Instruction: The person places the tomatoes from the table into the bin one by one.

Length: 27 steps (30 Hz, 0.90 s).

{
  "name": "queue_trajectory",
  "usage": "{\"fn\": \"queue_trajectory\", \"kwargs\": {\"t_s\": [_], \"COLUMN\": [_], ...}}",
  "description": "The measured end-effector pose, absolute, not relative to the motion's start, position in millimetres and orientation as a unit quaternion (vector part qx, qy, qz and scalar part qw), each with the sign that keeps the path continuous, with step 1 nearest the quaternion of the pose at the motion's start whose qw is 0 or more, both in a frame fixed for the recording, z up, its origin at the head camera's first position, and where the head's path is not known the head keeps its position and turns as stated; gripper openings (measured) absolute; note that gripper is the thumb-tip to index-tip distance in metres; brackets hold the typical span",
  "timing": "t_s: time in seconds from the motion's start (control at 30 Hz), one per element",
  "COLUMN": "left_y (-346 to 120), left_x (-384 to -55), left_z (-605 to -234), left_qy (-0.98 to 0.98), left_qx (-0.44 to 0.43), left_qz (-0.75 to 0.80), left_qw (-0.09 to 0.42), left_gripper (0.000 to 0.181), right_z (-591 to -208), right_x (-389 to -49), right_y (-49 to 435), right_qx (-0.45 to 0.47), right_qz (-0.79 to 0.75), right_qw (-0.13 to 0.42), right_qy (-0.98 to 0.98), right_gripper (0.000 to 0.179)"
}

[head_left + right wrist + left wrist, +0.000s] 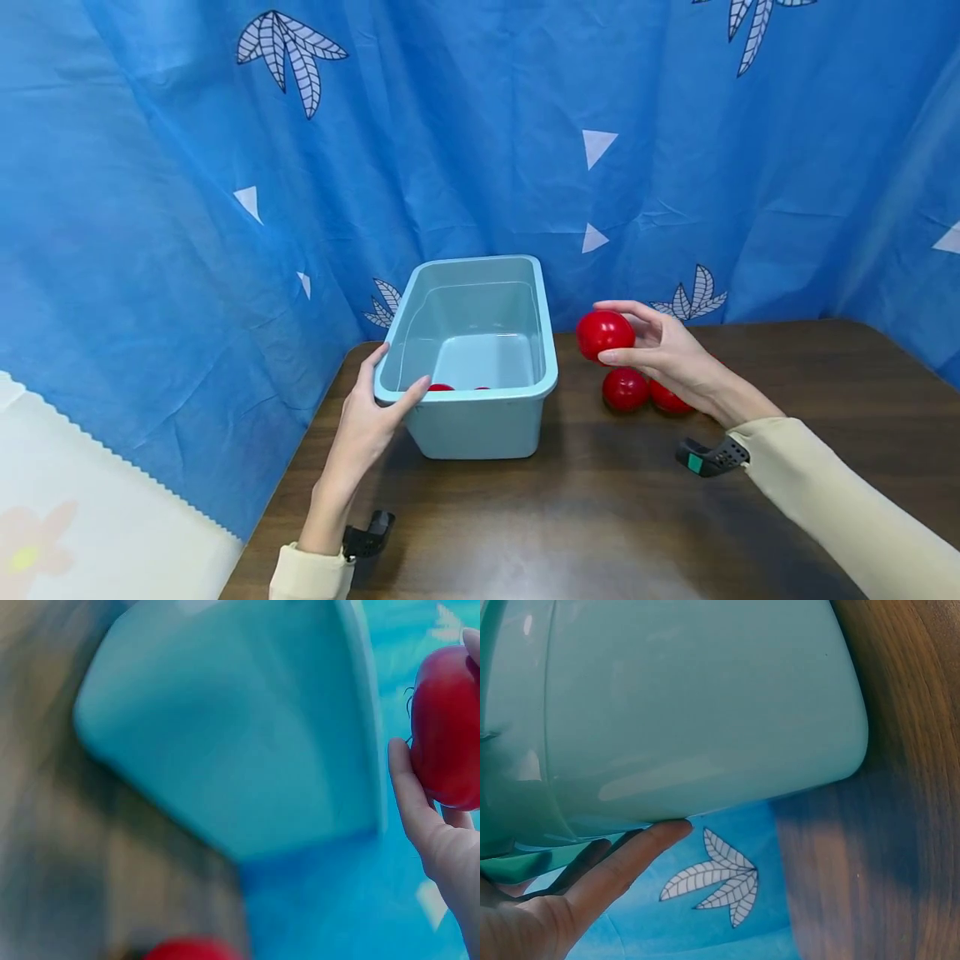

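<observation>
A light blue plastic bin (480,425) stands on the table, with parts of red things (440,387) showing inside behind its near wall. At its near left corner my left hand (367,421) grips the rim, thumb over the near edge and fingers along the left side; in the left wrist view, fingers (634,855) lie against the bin wall. My right hand (663,354) holds a smooth red tomato (602,335) between thumb and fingers, raised to the right of the bin. Below it, another tomato (625,390) and a partly hidden one (667,398) lie on the table.
The brown wooden table (570,533) reaches back to a blue curtain (480,150) with white leaf and triangle prints. The bin's far end is close to this curtain. A white cloth (97,500) with a flower print lies at the lower left.
</observation>
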<state>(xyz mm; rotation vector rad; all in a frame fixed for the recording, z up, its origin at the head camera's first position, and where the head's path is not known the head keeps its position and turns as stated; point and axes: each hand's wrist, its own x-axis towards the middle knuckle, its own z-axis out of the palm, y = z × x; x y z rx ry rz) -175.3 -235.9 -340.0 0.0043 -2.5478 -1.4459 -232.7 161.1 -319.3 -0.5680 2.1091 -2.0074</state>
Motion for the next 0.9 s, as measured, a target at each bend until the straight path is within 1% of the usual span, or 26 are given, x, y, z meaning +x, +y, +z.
{"fn": "queue_trajectory", "kwargs": {"t_s": [0.17, 0.33, 0.53, 0.7, 0.9], "left_y": [-232.4, -229.2, -232.1, -233.2, -231.9], "left_x": [-176.6, -177.8, -176.6, -175.7, -176.9], "left_z": [-343.3, -343.9, -340.6, -339.2, -339.3], "left_qy": [-0.863, -0.861, -0.860, -0.858, -0.855], "left_qx": [0.003, 0.000, 0.004, 0.005, 0.002], "left_qz": [-0.495, -0.498, -0.498, -0.500, -0.505], "left_qw": [0.106, 0.107, 0.114, 0.116, 0.116], "left_gripper": [0.093, 0.093, 0.093, 0.093, 0.094], "right_z": [-290.5, -270.0, -252.8, -250.6, -259.4], "right_x": [-251.6, -272.5, -297.1, -313.4, -319.5], "right_y": [115.9, 72.9, 32.9, 15.4, 7.6], "right_qx": [-0.222, -0.255, -0.258, -0.222, -0.193], "right_qz": [-0.691, -0.699, -0.697, -0.697, -0.686], "right_qw": [0.096, 0.086, 0.074, 0.052, 0.058], "right_qy": [0.681, 0.663, 0.665, 0.680, 0.699], "right_gripper": [0.071, 0.070, 0.067, 0.068, 0.069]}}
